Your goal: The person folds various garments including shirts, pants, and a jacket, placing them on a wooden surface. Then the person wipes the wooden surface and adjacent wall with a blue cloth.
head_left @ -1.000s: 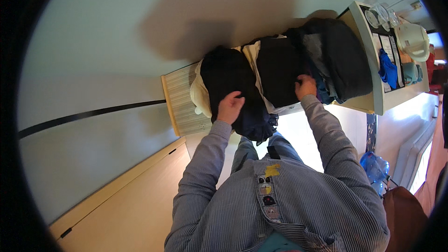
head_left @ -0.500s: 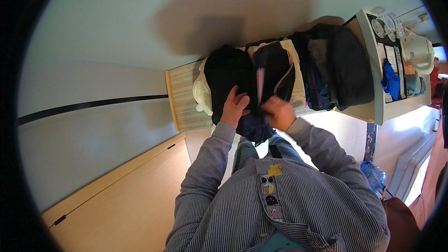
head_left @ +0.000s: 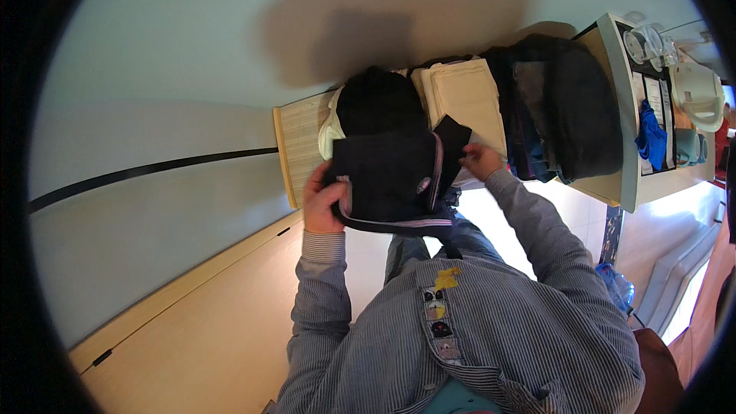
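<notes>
A dark folded garment [head_left: 391,180] with a pale striped edge hangs in front of my chest, lifted off the light wooden shelf [head_left: 295,142]. My left hand [head_left: 322,199] grips its left side. My right hand [head_left: 481,161] holds its upper right corner. Behind it on the shelf lie a black rounded garment [head_left: 379,100] on a pale cloth, a folded cream piece of clothing [head_left: 464,96], and a dark pile of clothes [head_left: 560,107] further right.
A pale green wall with a black stripe [head_left: 153,169] fills the left. A light wooden panel [head_left: 199,314] runs below it. At the right, a counter [head_left: 621,107] carries a white kettle [head_left: 698,96], glassware and a blue item. A water bottle [head_left: 617,287] stands low right.
Both hands have pulled the dark garment off the stack toward my chest, uncovering the cream piece. The right hand moved from the far pile to the garment's corner.
</notes>
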Tool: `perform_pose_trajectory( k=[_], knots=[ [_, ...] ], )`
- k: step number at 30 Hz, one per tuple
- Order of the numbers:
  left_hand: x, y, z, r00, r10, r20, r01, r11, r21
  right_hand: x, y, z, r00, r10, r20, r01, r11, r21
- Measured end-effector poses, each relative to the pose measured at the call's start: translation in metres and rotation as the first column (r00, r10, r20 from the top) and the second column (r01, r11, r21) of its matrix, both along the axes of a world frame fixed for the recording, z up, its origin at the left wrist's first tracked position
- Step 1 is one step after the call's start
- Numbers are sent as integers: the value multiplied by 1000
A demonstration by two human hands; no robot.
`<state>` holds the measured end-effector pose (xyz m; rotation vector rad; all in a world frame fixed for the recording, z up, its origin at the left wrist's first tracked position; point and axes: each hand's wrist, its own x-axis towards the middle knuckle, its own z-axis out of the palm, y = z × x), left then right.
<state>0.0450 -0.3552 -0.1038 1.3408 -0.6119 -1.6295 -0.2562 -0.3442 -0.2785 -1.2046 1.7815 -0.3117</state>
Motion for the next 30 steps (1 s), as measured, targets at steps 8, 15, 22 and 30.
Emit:
perform_pose_trajectory(
  k=[8,15,22,30],
  knots=[
    [70,31,34,889,439,130,-371,857,-357,-38,2,-19,762,342,-549,-436,899,-45],
    [128,106,55,652,706,276,-550,691,-469,-61,-8,-43,887,279,-369,-377,897,-229],
    [126,98,38,493,752,437,-427,647,-632,-66,-9,-61,988,36,-147,-61,983,-171],
    [36,-55,-22,905,-151,397,273,923,-271,-64,-6,26,378,-412,829,596,793,123]
  ],
)
